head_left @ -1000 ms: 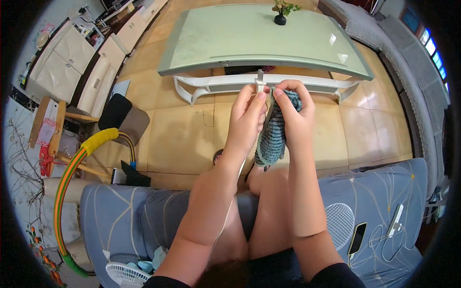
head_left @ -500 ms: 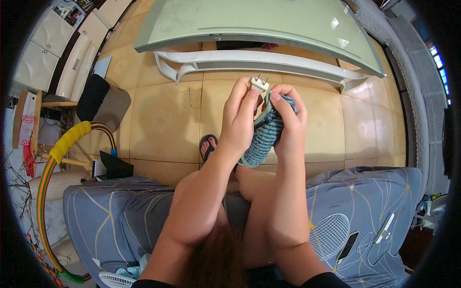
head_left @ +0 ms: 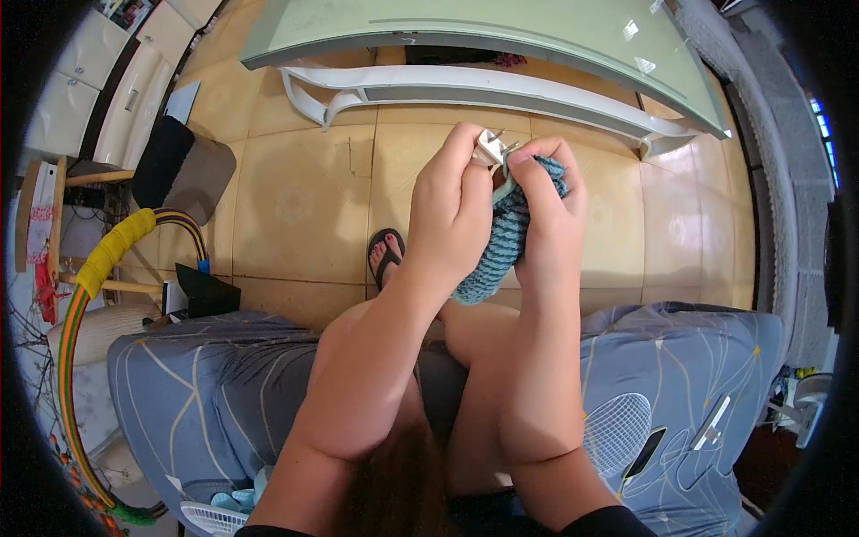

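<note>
A white two-pin plug (head_left: pixel 489 149) sits between the thumb and fingers of my left hand (head_left: pixel 450 208), its metal prongs pointing up and to the right. Teal knitted fabric, shaped like a small pouch (head_left: pixel 497 253), hangs from my right hand (head_left: pixel 548 208). My right thumb presses on its upper edge, beside the plug. The pouch's lighter rim curves between my two hands. Part of the pouch lies hidden behind my left hand and right fingers, and what is inside it cannot be seen.
Ahead stands a glass-topped table (head_left: pixel 465 22) with a white lower frame (head_left: pixel 501 89). The seat under me has a grey-blue patterned cover (head_left: pixel 215 385). On it at right lie a racket (head_left: pixel 619 433), a phone (head_left: pixel 646 452) and a white power strip (head_left: pixel 713 422). A striped hoop (head_left: pixel 70 358) leans at left.
The plug has tilted, so its prongs lean further to the right. Both hands have shifted slightly right, and the pouch has turned a little with my right hand.
</note>
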The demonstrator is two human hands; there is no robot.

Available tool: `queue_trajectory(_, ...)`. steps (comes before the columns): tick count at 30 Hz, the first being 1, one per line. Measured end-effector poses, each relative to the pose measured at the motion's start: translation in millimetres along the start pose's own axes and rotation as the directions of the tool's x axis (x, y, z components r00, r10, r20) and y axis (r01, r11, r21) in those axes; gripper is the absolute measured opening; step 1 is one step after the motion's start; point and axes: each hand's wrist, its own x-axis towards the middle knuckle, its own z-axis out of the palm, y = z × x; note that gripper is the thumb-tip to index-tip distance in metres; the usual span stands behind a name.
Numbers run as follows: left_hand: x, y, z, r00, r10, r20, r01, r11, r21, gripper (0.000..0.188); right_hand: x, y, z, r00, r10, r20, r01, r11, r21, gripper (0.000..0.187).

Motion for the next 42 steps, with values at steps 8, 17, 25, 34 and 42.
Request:
queue_trajectory(8,-5.8,0.9,8.7,0.999,0.041,-0.028,-0.042,0.999,-0.021,0.014,-2.9,-2.2,-0.9,0.999,0.024,-0.045,-0.025,1.0,-0.005,0.009)
queue_trajectory(17,-3.1,-6.3,8.9,0.978,-0.207,0.016,0.197,0.899,-0.391,0.015,-1.1,-0.9,-6.4,0.991,-0.097,0.087,0.109,0.984,-0.138,0.01)
queue_trajectory(25,-3.5,1.8,3.1,0.941,-0.337,-0.031,0.297,0.865,-0.404,0.035,0.7,-8.3,-7.9,0.984,0.107,0.139,-0.126,0.983,0.134,0.008)
queue_trajectory(34,-0.8,0.3,2.3,0.94,-0.339,-0.044,0.31,0.899,-0.308,0.048,-3.3,-9.2,-1.6,0.989,0.006,0.144,-0.004,1.0,-0.015,0.006)
queue_trajectory(42,-1.8,1.6,2.7,0.932,-0.358,-0.059,0.329,0.903,-0.276,0.048,-1.5,-7.7,-10.5,0.97,0.021,0.241,0.01,0.992,-0.127,0.006)
